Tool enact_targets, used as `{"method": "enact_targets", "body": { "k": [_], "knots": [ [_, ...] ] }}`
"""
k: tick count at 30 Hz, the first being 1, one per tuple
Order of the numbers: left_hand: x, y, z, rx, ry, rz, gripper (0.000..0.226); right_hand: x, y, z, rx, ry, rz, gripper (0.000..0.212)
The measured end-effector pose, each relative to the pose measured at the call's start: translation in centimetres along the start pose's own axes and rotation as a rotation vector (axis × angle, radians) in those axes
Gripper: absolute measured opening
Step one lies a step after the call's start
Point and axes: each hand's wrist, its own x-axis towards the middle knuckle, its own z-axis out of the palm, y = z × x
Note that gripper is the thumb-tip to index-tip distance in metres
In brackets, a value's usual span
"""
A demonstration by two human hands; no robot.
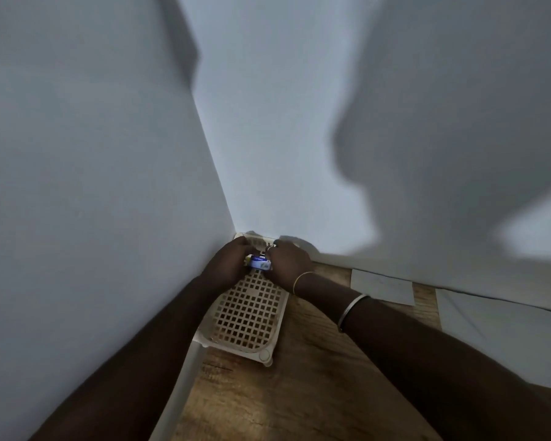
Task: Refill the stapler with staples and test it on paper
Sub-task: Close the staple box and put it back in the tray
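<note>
Both my hands meet over the far end of a cream lattice basket (248, 313) that sits in the corner where two walls join. My left hand (228, 262) and my right hand (288, 264) together grip a small blue and white box (260, 263), probably a staple box, held between the fingertips just above the basket. Only the box's middle shows; the fingers cover its ends. No stapler is visible. Two white paper sheets lie on the wooden surface to the right, one small (384, 286) and one larger (497, 329).
Pale walls (109, 186) close in on the left and behind the basket. The wooden tabletop (299, 393) stretches toward me between my forearms. A white strip (185, 377) runs along the left wall's base. Shadows fall across the right wall.
</note>
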Motion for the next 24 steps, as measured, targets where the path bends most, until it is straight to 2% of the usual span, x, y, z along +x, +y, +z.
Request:
{"method": "enact_targets", "body": {
  "k": [8,24],
  "knots": [
    [-3.0,-0.7,0.7,0.091,-0.002,-0.074,0.042,-2.1,-1.5,1.1,0.014,-0.039,0.043,0.039],
    [-5.0,-1.0,3.0,0.148,-0.039,-0.202,0.036,-3.8,-2.7,3.3,-0.02,-0.048,0.04,0.031]
  ]
}}
